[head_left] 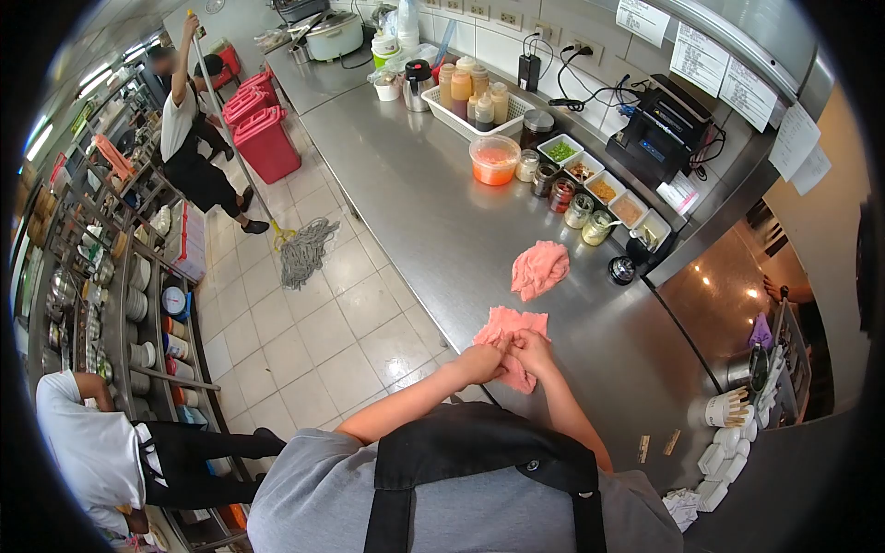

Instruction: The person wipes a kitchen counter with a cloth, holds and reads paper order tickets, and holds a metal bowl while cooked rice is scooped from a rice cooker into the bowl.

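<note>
A pink cloth (505, 323) lies partly spread at the front edge of the steel counter (396, 175). My left hand (483, 362) is closed on its left part, and my right hand (532, 351) is closed on it just to the right. The fingers of both hands meet over the middle of the cloth, so what lies beneath them is hidden. Below my hands a fold of the cloth hangs toward me. Farther back on the counter, apart from my hands, rests a second pink cloth (540, 269), crumpled into a heap.
Along the wall stand an orange-filled tub (495, 161), a basket of sauce bottles (470, 120), jars and white trays of toppings (604, 188). A black printer (659, 129) sits behind them. On the left, one person holds a mop (307, 251); another bends by the shelves (138, 323).
</note>
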The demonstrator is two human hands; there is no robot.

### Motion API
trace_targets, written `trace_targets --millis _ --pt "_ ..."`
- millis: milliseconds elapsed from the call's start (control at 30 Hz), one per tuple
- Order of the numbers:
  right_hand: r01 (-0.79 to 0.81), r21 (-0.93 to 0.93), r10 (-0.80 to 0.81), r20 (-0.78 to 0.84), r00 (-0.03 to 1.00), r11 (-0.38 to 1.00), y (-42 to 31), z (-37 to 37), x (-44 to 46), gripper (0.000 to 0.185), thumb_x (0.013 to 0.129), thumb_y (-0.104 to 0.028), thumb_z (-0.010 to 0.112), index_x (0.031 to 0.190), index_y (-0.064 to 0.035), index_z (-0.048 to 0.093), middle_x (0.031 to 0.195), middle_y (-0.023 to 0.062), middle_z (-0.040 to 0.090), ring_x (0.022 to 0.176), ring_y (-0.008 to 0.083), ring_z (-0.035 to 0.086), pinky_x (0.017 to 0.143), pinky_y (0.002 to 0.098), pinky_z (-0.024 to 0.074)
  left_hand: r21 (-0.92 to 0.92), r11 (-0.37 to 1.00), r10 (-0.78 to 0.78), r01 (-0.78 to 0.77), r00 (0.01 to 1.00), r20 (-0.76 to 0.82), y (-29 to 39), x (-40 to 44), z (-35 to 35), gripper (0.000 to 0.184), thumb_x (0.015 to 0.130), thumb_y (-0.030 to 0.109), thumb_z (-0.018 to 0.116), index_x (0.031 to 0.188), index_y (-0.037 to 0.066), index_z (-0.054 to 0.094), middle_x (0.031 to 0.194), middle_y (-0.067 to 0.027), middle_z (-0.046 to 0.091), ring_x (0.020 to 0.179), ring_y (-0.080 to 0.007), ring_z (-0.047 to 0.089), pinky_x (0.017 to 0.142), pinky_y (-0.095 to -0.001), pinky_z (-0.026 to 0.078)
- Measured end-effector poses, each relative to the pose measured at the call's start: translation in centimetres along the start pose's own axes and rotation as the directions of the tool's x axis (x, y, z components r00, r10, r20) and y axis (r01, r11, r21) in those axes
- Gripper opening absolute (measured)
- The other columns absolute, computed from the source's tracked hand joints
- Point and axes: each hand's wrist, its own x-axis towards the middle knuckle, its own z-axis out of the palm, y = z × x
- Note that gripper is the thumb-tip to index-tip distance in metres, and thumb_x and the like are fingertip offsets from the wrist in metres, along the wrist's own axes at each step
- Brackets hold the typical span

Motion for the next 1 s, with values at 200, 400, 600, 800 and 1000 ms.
trace_targets --millis 200,400,600,800,1000 --pt "0.026 -0.027 -0.026 0.003 1.0 0.999 1.1 0.5 0.3 0.025 0.07 -0.019 0.076 0.085 -0.0041 0.064 0.076 0.0054 0.061 0.07 0.0156 0.059 0.066 0.0311 0.0475 0.024 1.0 0.008 -0.008 1.0 -0.013 0.0 0.0 0.0 0.078 0.078 0.021 0.063 0.138 -0.009 0.022 0.128 -0.0365 0.04 0.094 -0.0415 0.06 0.078 -0.0446 0.049" --pt "0.044 -0.055 -0.043 0.004 0.999 0.998 0.5 0.1 0.2 0.025 0.07 -0.019 0.077 0.085 -0.0043 0.064 0.076 0.0052 0.061 0.07 0.0155 0.058 0.066 0.031 0.0474 0.011 0.999 -0.042 0.041 0.998 0.041 0.4 0.0 -0.4 0.079 0.078 0.023 0.063 0.138 -0.009 0.022 0.131 -0.0363 0.038 0.098 -0.0412 0.059 0.082 -0.0435 0.048" --pt "0.012 0.035 -0.012 -0.01 1.0 0.999 0.4 0.3 0.1 0.025 0.069 -0.025 0.076 0.079 -0.0057 0.063 0.07 0.0051 0.059 0.075 0.0218 0.058 0.069 0.0358 0.0457 0.021 1.0 -0.022 0.021 1.0 0.019 0.0 0.2 0.1 0.079 0.078 0.022 0.063 0.138 -0.009 0.021 0.13 -0.0371 0.038 0.101 -0.0412 0.057 0.084 -0.0426 0.048" --pt "0.01 0.036 -0.009 -0.009 1.0 0.999 0.5 0.3 0.1 0.025 0.068 -0.024 0.076 0.081 -0.0063 0.064 0.071 0.0049 0.06 0.075 0.0212 0.058 0.07 0.0357 0.046 0.011 1.0 -0.026 0.026 0.999 0.027 0.2 0.1 -0.2 0.079 0.078 0.021 0.064 0.137 -0.01 0.022 0.129 -0.0374 0.039 0.102 -0.0415 0.057 0.084 -0.043 0.048" --pt "0.029 0.008 -0.029 -0.016 0.999 1.0 0.9 0.5 0.2 0.025 0.069 -0.025 0.076 0.08 -0.0064 0.064 0.071 0.0046 0.06 0.074 0.0217 0.058 0.069 0.0358 0.0458 0.006 1.0 -0.027 0.027 0.999 0.024 0.2 0.1 -0.1 0.077 0.077 0.021 0.064 0.136 -0.01 0.025 0.127 -0.0369 0.041 0.099 -0.0417 0.058 0.082 -0.0442 0.048"
